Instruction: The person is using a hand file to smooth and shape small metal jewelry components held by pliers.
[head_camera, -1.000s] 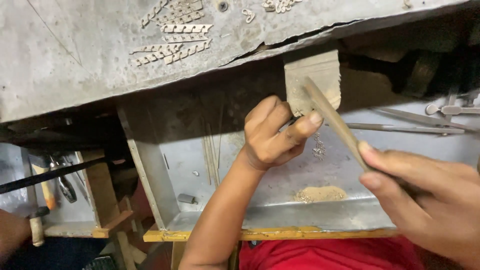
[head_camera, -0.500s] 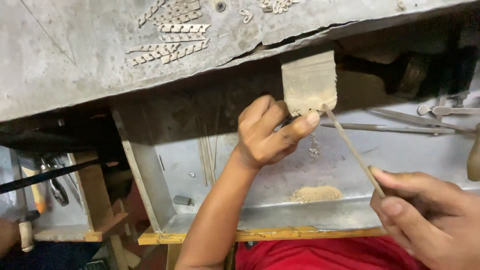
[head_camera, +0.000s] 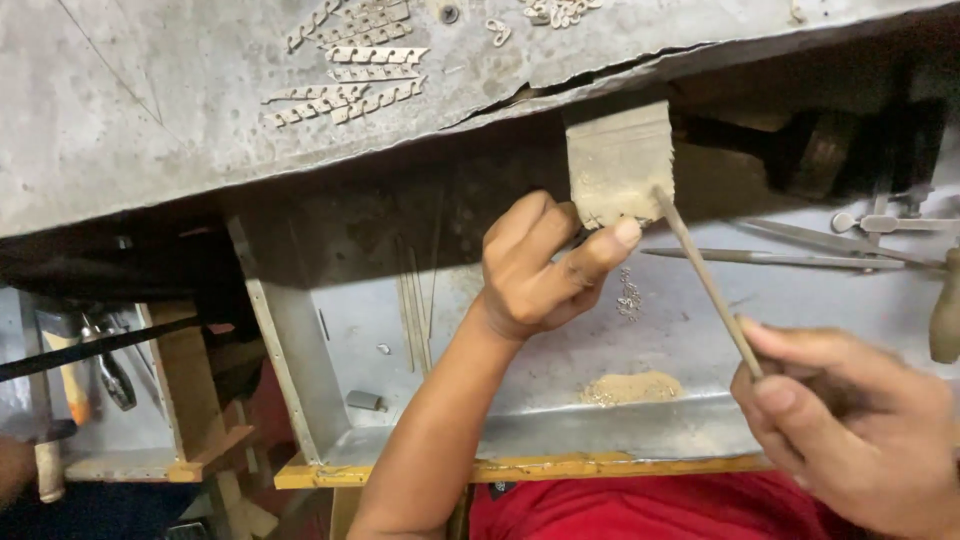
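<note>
Left hand (head_camera: 540, 270) pinches a small piece against the peg (head_camera: 620, 165); right hand (head_camera: 850, 430) grips the file (head_camera: 705, 280), tip at the peg. Risk — a slipped stroke could nick the thumb (head_camera: 600, 250) beside the peg, or drop the piece.

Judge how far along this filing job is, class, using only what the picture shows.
Done: a heap of filings lies in the metal tray, and rows of small finished-looking links sit on the bench top. In hand: the left hand pins a small piece against the wooden peg while the right hand holds the file. How much filing is left cannot be told.
</note>
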